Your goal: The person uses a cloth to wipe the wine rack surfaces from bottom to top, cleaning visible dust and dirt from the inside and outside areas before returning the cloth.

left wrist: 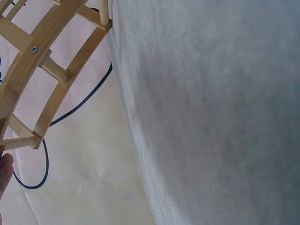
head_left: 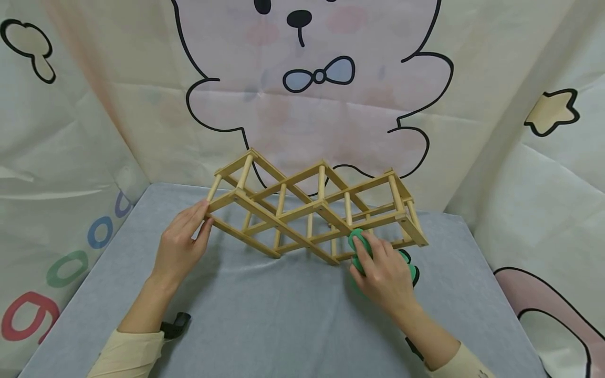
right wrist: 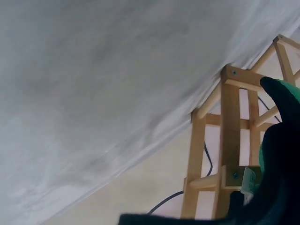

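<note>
A folding wooden lattice rack, made of crossed slats and round dowels, stands spread wide in the head view. My left hand pinches its left end between thumb and fingers; only a fingertip shows in the left wrist view. Toward the rack's right end, my right hand grips a green and black glove against a front slat. In the right wrist view the glove looms dark, with finger-like parts and a white tag, overlapping the slats. Most of the right hand is hidden there.
A grey-blue cloth covers the table, whose back edge lies behind the rack. Pale printed curtains enclose the back and both sides. A dark strap piece sits at the left wrist.
</note>
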Action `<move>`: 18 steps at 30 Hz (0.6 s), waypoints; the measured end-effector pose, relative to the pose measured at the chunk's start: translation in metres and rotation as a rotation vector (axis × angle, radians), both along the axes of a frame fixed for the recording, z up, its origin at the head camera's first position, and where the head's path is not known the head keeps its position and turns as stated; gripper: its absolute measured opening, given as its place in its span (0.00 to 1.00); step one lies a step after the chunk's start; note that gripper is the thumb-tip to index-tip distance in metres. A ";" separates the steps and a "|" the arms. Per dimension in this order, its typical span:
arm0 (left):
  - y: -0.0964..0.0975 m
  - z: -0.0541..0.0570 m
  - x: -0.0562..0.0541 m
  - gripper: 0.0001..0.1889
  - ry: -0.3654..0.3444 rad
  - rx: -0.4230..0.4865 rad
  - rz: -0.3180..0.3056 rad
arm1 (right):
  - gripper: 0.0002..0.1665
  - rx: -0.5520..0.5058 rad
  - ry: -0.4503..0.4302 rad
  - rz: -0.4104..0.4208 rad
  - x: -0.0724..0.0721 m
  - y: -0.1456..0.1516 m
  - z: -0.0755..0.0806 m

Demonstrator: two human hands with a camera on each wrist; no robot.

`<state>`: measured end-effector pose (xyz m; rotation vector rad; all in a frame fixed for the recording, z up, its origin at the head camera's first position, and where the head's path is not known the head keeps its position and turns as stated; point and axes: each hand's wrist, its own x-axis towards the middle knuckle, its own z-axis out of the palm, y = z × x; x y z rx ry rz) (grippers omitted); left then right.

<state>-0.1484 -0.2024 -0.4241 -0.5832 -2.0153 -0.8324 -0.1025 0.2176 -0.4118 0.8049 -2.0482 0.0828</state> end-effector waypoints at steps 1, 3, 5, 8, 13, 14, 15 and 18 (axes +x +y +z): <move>0.000 0.000 0.000 0.25 0.000 0.000 0.000 | 0.22 0.003 0.005 -0.006 0.000 0.002 0.000; 0.000 0.000 0.000 0.25 0.000 0.000 -0.001 | 0.21 -0.002 0.011 -0.014 0.000 0.007 0.001; 0.000 0.000 0.000 0.25 0.001 0.000 -0.001 | 0.21 -0.015 0.020 -0.025 -0.001 0.010 0.004; 0.000 0.000 -0.001 0.25 0.002 -0.003 0.001 | 0.21 -0.032 0.040 -0.038 -0.001 0.015 0.009; -0.001 0.000 -0.001 0.26 0.004 -0.008 -0.001 | 0.22 -0.061 0.101 -0.044 0.000 0.020 0.020; -0.001 0.000 -0.001 0.26 0.005 -0.010 -0.002 | 0.22 -0.066 0.107 -0.046 0.001 0.021 0.022; -0.001 0.000 -0.001 0.26 0.007 -0.013 -0.002 | 0.22 -0.069 0.112 -0.048 0.001 0.023 0.024; 0.000 0.000 -0.001 0.25 0.012 -0.020 -0.001 | 0.23 -0.074 0.114 -0.058 0.002 0.027 0.029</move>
